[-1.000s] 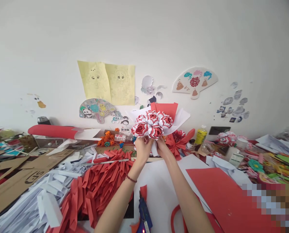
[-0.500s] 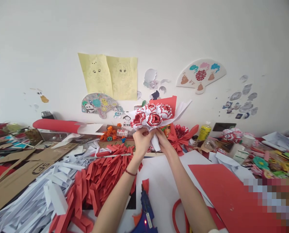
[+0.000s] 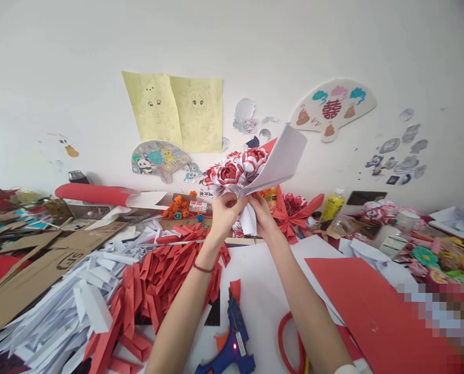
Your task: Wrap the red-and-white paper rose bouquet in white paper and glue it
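I hold a paper flower bouquet (image 3: 237,171) of red-and-white roses up in front of the wall. White and red wrapping paper (image 3: 281,158) surrounds it and sticks up to the right. My left hand (image 3: 223,214) is closed round the base of the bouquet from the left. Fingers of my right hand (image 3: 262,218) pinch the white wrap at the stem from the right. Both hands touch each other at the stem, above the white sheet on the table.
Folded red paper strips (image 3: 158,280) and white strips (image 3: 60,317) pile up at the left, beside cardboard (image 3: 29,275). A blue glue gun (image 3: 232,345) and red scissors (image 3: 290,343) lie near me. A red sheet (image 3: 368,306) lies at the right. Craft clutter lines the back.
The bouquet has risen and turned to the left, so the flowers now face left and the white wrap stands up at the right. Both hands kept their hold at the stem.
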Demonstrator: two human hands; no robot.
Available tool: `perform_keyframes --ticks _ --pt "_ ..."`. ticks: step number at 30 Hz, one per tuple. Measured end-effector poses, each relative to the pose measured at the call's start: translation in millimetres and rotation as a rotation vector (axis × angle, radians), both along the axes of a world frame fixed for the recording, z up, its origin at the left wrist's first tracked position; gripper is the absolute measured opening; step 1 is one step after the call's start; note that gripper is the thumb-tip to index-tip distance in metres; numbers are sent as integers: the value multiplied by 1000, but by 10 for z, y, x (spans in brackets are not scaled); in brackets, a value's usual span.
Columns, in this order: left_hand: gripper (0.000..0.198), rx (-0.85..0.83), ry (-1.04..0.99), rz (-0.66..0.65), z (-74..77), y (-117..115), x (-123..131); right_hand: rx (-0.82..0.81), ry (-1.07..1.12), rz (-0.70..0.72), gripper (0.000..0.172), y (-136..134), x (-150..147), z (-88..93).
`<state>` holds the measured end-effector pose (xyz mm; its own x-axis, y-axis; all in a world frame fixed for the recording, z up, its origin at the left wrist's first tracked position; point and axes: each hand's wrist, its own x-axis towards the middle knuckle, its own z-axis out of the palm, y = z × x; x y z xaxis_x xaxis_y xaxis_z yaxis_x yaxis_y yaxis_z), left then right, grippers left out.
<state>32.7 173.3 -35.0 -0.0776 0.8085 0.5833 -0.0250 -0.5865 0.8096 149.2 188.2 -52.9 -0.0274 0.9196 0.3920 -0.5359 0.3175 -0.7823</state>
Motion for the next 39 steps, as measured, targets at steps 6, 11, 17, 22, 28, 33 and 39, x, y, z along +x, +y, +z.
perform_keyframes --ticks 6,11,17,22,28,33,39 --pt "37 20 -2 -17 -7 -5 23 29 11 -55 44 -16 -31 16" --pt "33 23 -15 -24 -21 16 18 25 -21 -73 43 27 -28 -21" --pt "31 35 -33 21 -48 63 3 69 -133 -164 36 51 -16 -26" --pt "31 91 41 144 -50 85 -35 130 -243 -247 29 0 -14 47" --pt "37 142 91 221 -34 60 -49 185 -396 -361 28 -11 38 79" --pt "33 156 101 231 -29 70 -66 229 -410 -358 28 -14 48 84" --pt "30 92 45 98 -33 113 -106 150 -272 -277 31 -6 73 90"
